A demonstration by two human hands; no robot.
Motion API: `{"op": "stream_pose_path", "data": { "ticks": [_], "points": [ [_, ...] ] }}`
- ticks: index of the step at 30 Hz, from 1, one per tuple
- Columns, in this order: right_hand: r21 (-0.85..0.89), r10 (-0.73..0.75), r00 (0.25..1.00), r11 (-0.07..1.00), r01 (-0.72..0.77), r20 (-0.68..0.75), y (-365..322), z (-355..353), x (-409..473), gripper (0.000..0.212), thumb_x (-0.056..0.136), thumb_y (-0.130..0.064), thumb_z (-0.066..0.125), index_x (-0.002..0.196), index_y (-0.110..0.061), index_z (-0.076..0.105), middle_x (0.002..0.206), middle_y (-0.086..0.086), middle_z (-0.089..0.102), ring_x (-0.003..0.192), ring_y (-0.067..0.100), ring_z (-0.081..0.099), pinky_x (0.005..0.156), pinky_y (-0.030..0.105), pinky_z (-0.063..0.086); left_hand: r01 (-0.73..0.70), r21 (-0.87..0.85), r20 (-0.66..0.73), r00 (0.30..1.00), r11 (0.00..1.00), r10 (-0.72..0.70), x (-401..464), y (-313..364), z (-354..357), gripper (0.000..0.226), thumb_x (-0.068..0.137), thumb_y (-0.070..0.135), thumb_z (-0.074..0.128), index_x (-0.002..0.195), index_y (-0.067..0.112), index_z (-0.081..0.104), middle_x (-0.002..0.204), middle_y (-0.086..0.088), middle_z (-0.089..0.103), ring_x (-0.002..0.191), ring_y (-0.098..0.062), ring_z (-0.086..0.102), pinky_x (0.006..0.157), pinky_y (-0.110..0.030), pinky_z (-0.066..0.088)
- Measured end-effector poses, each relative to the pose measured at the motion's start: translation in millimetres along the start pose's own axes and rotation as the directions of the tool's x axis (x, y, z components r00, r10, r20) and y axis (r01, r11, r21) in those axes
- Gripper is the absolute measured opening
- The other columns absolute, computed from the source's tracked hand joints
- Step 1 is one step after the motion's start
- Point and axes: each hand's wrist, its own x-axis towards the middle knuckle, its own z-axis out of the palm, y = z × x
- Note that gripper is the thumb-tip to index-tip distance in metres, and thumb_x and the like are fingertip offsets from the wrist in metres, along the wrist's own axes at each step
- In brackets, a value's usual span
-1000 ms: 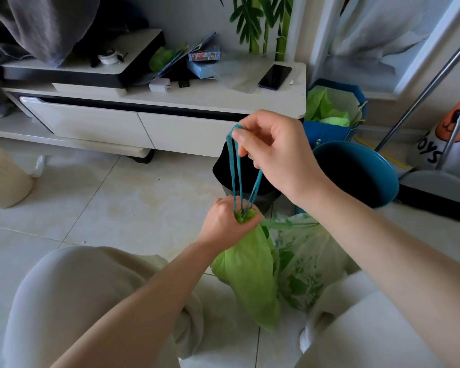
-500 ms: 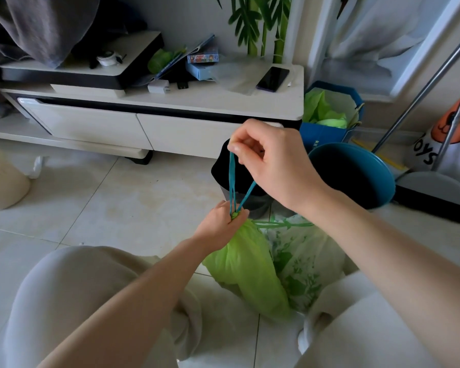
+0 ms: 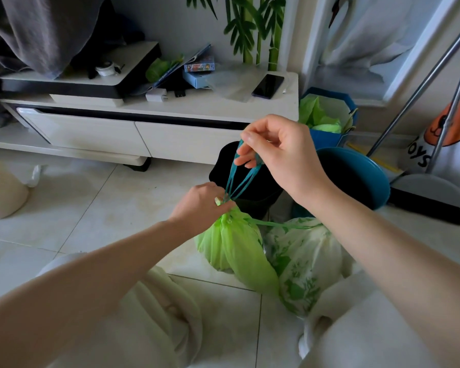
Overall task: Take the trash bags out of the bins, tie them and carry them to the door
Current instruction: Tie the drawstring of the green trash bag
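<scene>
The green bag (image 3: 237,251) rests on the floor, neck up. The left hand (image 3: 202,203) pinches the gathered neck, and the drawstring (image 3: 239,176) runs up and rightward from that grip to the right hand (image 3: 279,152), which pinches its loops above; judging by this, the knot forms at the neck, nearer the left hand.

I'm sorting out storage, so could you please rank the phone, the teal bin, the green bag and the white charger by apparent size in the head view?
1. Teal bin and green bag: look alike, and the bag is nearer, so unranked.
2. Phone.
3. White charger.
</scene>
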Motion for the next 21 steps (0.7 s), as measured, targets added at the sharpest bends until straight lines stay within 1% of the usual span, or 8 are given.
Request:
{"op": "stream_pose_path", "data": {
  "ticks": [3, 6, 8, 10, 13, 15, 18, 21],
  "points": [
    [-0.018, -0.01, 1.0, 1.0, 0.009, -0.022, 3.5, -2.5, 1.2, 0.011, 0.093, -0.005, 0.056, 0.09, 0.003, 0.062, 0.074, 0.017, 0.07, 0.067, 0.023, 0.074, 0.065, 0.036, 0.059, -0.003, -0.127, -0.042, 0.999, 0.992, -0.002, 1.8, 4.2, 2.8, 0.025, 0.082, 0.03, 0.071, 0.07, 0.009, 0.069, 0.065, 0.002, 0.063, 0.066, -0.01, 0.057, 0.061, -0.021, 0.043],
    [-0.077, -0.037, 0.998, 0.997, 0.032, -0.058, 10.7, -8.7, 4.1, 0.012, 0.092, -0.006, 0.057, 0.088, 0.003, 0.064, 0.071, 0.014, 0.071, 0.069, 0.023, 0.073, 0.066, 0.036, 0.06, 0.065, -0.177, 0.071, 0.996, 0.982, -0.053, 7.0, 3.4, 2.9, 0.026, 0.08, 0.032, 0.073, 0.068, 0.01, 0.073, 0.054, 0.002, 0.058, 0.052, -0.006, 0.049, 0.053, -0.018, 0.039],
    [-0.132, -0.025, 0.998, 0.991, 0.017, -0.062, 18.8, -13.2, 6.8, 0.012, 0.091, -0.008, 0.058, 0.087, 0.0, 0.065, 0.07, 0.012, 0.072, 0.069, 0.021, 0.072, 0.066, 0.032, 0.059, 0.167, -0.237, 0.203, 0.972, 0.957, -0.119, 13.2, -5.3, 2.3, 0.019, 0.079, 0.038, 0.073, 0.07, 0.023, 0.077, 0.058, 0.005, 0.067, 0.056, -0.008, 0.06, 0.061, -0.027, 0.052],
    [-0.15, 0.017, 0.997, 0.988, -0.028, -0.07, 27.7, -17.3, 9.2, 0.012, 0.091, -0.008, 0.057, 0.087, -0.001, 0.066, 0.071, 0.013, 0.072, 0.07, 0.021, 0.072, 0.066, 0.033, 0.059, 0.229, -0.265, 0.264, 0.951, 0.937, -0.158, 16.7, -11.6, 0.9, 0.015, 0.08, 0.038, 0.072, 0.074, 0.026, 0.078, 0.067, -0.003, 0.074, 0.068, -0.019, 0.07, 0.072, -0.039, 0.057],
    [-0.103, 0.119, 0.986, 0.986, -0.132, -0.121, 36.0, -23.8, 13.2, 0.012, 0.091, -0.007, 0.056, 0.088, 0.0, 0.066, 0.075, 0.016, 0.072, 0.071, 0.022, 0.073, 0.06, 0.032, 0.058, 0.265, -0.34, 0.264, 0.948, 0.903, -0.178, 16.4, -10.5, -0.1, 0.019, 0.086, 0.027, 0.068, 0.078, 0.013, 0.078, 0.082, -0.009, 0.075, 0.066, -0.015, 0.069, 0.066, -0.031, 0.053],
    [-0.105, 0.178, 0.972, 0.975, -0.196, -0.155, 39.3, -28.7, 15.8, 0.014, 0.091, -0.007, 0.056, 0.089, 0.0, 0.066, 0.078, 0.015, 0.073, 0.072, 0.022, 0.073, 0.053, 0.029, 0.056, 0.333, -0.422, 0.272, 0.934, 0.843, -0.232, 16.8, -8.8, 0.0, 0.021, 0.088, 0.024, 0.066, 0.079, 0.009, 0.076, 0.083, -0.007, 0.076, 0.06, -0.013, 0.066, 0.058, -0.022, 0.049],
    [-0.141, 0.205, 0.96, 0.962, -0.234, -0.192, 45.8, -36.2, 17.6, 0.015, 0.092, -0.008, 0.054, 0.091, 0.001, 0.066, 0.076, 0.012, 0.073, 0.067, 0.019, 0.074, 0.047, 0.025, 0.051, 0.425, -0.507, 0.293, 0.903, 0.75, -0.313, 17.4, -13.0, 1.2, 0.02, 0.09, 0.02, 0.064, 0.075, 0.01, 0.074, 0.078, -0.007, 0.075, 0.053, -0.014, 0.062, 0.056, -0.023, 0.049],
    [-0.192, 0.2, 0.96, 0.952, -0.237, -0.197, 51.4, -40.1, 20.3, 0.015, 0.092, -0.009, 0.055, 0.091, 0.0, 0.067, 0.074, 0.01, 0.073, 0.064, 0.018, 0.073, 0.05, 0.027, 0.052, 0.472, -0.548, 0.319, 0.881, 0.69, -0.349, 20.3, -18.6, 3.2, 0.018, 0.089, 0.02, 0.065, 0.079, 0.008, 0.074, 0.082, -0.01, 0.075, 0.053, -0.014, 0.06, 0.059, -0.024, 0.049]
  ]
}}
